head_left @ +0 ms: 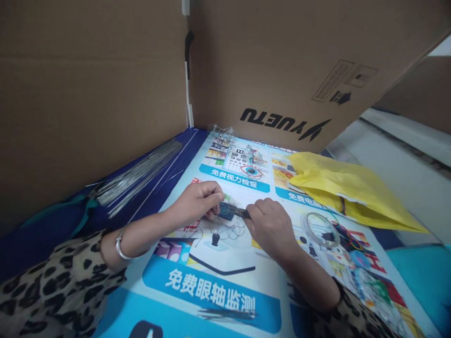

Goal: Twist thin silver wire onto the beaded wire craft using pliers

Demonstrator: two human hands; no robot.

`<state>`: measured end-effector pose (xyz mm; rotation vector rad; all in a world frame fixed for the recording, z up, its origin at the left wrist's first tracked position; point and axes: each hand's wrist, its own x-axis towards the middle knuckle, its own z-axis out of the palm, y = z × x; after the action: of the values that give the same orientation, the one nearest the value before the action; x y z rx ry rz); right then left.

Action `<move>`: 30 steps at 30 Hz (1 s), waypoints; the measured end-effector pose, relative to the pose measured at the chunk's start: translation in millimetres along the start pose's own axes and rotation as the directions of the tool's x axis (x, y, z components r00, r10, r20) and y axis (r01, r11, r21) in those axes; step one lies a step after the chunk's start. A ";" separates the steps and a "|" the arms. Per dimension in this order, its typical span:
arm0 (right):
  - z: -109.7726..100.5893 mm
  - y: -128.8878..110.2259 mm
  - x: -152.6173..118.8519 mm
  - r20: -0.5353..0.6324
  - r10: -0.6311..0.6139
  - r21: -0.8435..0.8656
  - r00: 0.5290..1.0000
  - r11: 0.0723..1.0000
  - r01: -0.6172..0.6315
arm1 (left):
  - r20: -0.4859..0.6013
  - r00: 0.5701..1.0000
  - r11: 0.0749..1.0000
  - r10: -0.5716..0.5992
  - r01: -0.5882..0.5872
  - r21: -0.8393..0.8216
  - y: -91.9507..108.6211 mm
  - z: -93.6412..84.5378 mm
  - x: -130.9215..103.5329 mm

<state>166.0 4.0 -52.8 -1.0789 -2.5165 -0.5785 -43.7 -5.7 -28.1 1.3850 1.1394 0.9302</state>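
In the middle of the head view, my right hand [271,227] is closed around the handles of pliers [240,212], whose jaws point left. My left hand [197,202] is closed in a pinch close to the jaw tips, with thin wire [235,231] at its fingers. Loops of this wire spread below and around the jaws, over the printed poster [211,260]. Exactly where the jaws meet the wire is too fine to make out.
Cardboard walls [105,84] stand behind and left. A bundle of straight wires [141,173] lies left. A yellow bag [352,185], a clear ring-shaped roll [321,230] and coloured cords [348,239] lie right. Short wire pieces [229,313] lie in front; curled wires [223,134] at the back.
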 end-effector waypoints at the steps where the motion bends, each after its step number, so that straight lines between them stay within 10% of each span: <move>1: 0.4 0.1 0.2 0.009 0.001 0.001 1.000 1.000 -0.001 | -0.001 1.000 1.000 0.016 -0.016 0.003 -0.3 -0.5 0.0; 13: -1.2 -3.5 0.5 0.008 -0.034 -0.032 0.999 0.999 0.034 | 0.019 0.996 0.993 0.090 -0.088 -0.081 -0.4 5.2 -2.5; 30: -7.9 -3.7 0.4 0.032 -0.068 -0.134 0.997 0.988 0.071 | -0.023 0.990 0.941 -0.138 0.124 -0.315 -0.2 13.8 -3.9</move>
<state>164.2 -2.0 -46.7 -1.0554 -2.5788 -0.7686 -31.4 -12.9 -29.8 1.0232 1.0511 1.0008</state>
